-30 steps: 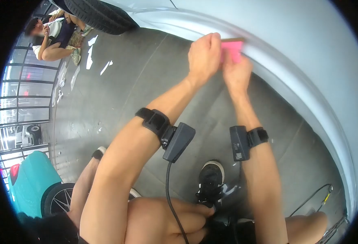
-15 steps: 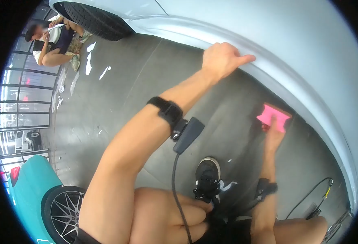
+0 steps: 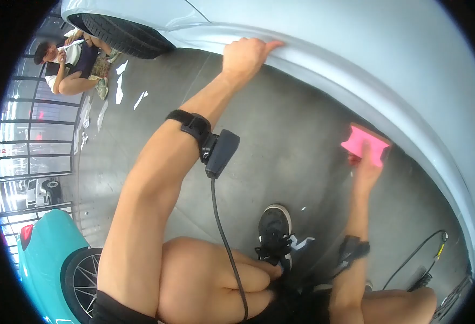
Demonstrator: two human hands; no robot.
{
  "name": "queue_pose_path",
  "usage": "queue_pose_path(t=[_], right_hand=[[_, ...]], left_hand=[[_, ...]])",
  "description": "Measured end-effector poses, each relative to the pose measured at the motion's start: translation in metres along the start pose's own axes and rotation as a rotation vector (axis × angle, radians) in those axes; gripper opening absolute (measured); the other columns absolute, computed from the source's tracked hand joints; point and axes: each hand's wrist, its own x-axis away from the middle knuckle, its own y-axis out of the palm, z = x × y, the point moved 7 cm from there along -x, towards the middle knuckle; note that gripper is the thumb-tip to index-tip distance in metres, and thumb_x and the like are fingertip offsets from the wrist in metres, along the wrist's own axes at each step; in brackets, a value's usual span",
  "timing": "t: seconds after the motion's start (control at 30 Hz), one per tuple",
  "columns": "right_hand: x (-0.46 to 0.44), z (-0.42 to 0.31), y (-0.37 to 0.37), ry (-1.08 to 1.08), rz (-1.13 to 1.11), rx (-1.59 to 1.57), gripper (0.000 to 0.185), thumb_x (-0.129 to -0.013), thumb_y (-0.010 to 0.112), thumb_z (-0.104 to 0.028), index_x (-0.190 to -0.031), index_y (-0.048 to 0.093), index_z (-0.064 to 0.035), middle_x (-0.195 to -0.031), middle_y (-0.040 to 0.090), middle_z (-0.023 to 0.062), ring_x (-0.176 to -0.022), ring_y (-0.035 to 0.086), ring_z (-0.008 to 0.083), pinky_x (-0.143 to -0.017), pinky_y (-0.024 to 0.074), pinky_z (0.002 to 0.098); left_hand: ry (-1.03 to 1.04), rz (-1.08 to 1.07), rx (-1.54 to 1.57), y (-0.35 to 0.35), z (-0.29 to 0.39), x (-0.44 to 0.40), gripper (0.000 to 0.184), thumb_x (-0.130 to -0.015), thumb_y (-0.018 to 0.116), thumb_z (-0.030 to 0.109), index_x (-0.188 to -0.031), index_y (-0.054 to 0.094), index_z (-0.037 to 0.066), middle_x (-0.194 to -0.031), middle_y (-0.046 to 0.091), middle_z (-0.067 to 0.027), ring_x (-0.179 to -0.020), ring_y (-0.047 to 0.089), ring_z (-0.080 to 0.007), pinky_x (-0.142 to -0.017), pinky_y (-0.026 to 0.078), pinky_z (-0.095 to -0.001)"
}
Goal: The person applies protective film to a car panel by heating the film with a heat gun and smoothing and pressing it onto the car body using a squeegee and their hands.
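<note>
My left hand is at the lower edge of a pale blue car's side sill. Its fingers curl at the edge, tips hidden, and the thumb stretches along the panel. In my right hand is a pink squeegee with curved-in sides and a brownish strip along its far edge. The squeegee is close to the sill's lower edge; whether it touches cannot be told. Straps circle both forearms, and the left one carries a dark device with a cable.
A car tyre stands at upper left. Beyond it, a person squats near white scraps on the floor. A teal car is at lower left. My shoe and a black cable are on the floor.
My left hand has slid left along the sill towards the tyre, thumb still out. My right hand with the squeegee has shifted slightly up, nearer the sill.
</note>
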Motion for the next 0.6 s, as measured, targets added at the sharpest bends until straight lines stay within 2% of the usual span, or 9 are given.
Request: queue_pose_path(t=[0.03,0.07,0.17,0.2,0.33,0.43,0.5,0.53,0.6], right_hand=[[-0.004,0.004,-0.006,0.019,0.023,0.003,0.034,-0.101,0.061,-0.031,-0.099,0.070,0.0028,-0.080,0.069,0.0074,-0.065,0.063,0.0131,-0.059,0.0501,0.0269],[-0.006,0.007,-0.010,0.035,0.046,0.006,0.035,-0.101,0.061,-0.031,-0.100,0.070,0.0026,-0.080,0.069,0.0074,-0.066,0.063,0.0132,-0.060,0.0509,0.0272],[-0.008,0.009,-0.014,0.043,0.119,-0.037,0.037,-0.100,0.061,-0.033,-0.097,0.071,0.0028,-0.077,0.069,0.0084,-0.063,0.063,0.0140,-0.058,0.0498,0.0281],[-0.007,0.007,-0.012,0.041,0.112,-0.038,0.037,-0.100,0.061,-0.033,-0.097,0.071,0.0028,-0.077,0.069,0.0084,-0.063,0.063,0.0140,-0.058,0.0498,0.0281],[0.002,0.001,-0.003,0.062,0.045,0.023,0.035,-0.102,0.059,-0.032,-0.101,0.070,0.0019,-0.081,0.069,0.0073,-0.068,0.064,0.0130,-0.061,0.0510,0.0265],[0.007,-0.002,0.006,0.038,-0.002,0.013,0.035,-0.102,0.059,-0.032,-0.100,0.069,0.0013,-0.081,0.069,0.0068,-0.067,0.063,0.0125,-0.059,0.0494,0.0260],[0.006,-0.002,0.010,0.014,-0.021,-0.019,0.035,-0.102,0.058,-0.033,-0.099,0.069,0.0010,-0.080,0.069,0.0066,-0.067,0.062,0.0123,-0.058,0.0484,0.0259],[0.005,0.001,0.009,0.040,0.002,-0.022,0.036,-0.102,0.058,-0.033,-0.098,0.069,0.0008,-0.080,0.069,0.0065,-0.066,0.062,0.0121,-0.058,0.0477,0.0258],[0.003,0.006,0.004,0.063,0.034,-0.024,0.036,-0.102,0.058,-0.033,-0.097,0.069,0.0007,-0.079,0.069,0.0063,-0.065,0.062,0.0119,-0.057,0.0470,0.0257]], left_hand=[[0.003,0.046,-0.011,-0.002,-0.006,0.002,0.069,-0.098,0.047,0.062,-0.063,0.068,0.006,-0.059,0.065,-0.0129,-0.058,0.067,-0.0320,-0.053,0.052,-0.0397],[-0.119,-0.012,0.057,0.003,-0.019,0.003,0.070,-0.099,0.046,0.063,-0.064,0.068,0.006,-0.060,0.065,-0.0132,-0.061,0.068,-0.0319,-0.059,0.054,-0.0419],[-0.090,-0.045,0.164,0.006,-0.007,0.013,0.074,-0.096,0.046,0.068,-0.064,0.068,0.006,-0.062,0.065,-0.0144,-0.067,0.068,-0.0333,-0.066,0.055,-0.0444],[-0.062,-0.159,0.240,0.002,0.016,0.018,0.078,-0.093,0.045,0.074,-0.066,0.069,0.005,-0.065,0.066,-0.0164,-0.071,0.069,-0.0355,-0.072,0.054,-0.0468],[-0.160,-0.259,0.256,0.000,0.057,0.006,0.074,-0.092,0.050,0.073,-0.067,0.069,0.006,-0.062,0.064,-0.0125,-0.065,0.065,-0.0347,-0.067,0.052,-0.0454],[-0.113,-0.218,0.222,0.007,0.051,-0.003,0.072,-0.092,0.049,0.072,-0.067,0.070,0.007,-0.061,0.065,-0.0104,-0.065,0.065,-0.0332,-0.068,0.052,-0.0458],[0.004,-0.194,0.167,0.016,0.046,-0.006,0.065,-0.098,0.045,0.064,-0.083,0.075,0.008,-0.076,0.071,-0.0137,-0.074,0.069,-0.0350,-0.072,0.055,-0.0458],[0.007,-0.193,0.165,0.020,0.040,-0.005,0.065,-0.098,0.045,0.064,-0.083,0.075,0.008,-0.076,0.071,-0.0137,-0.074,0.069,-0.0350,-0.072,0.055,-0.0458],[0.098,-0.090,0.309,0.014,0.041,-0.003,0.062,-0.098,0.046,0.059,-0.071,0.070,0.009,-0.064,0.066,-0.0059,-0.069,0.066,-0.0291,-0.073,0.052,-0.0438]])
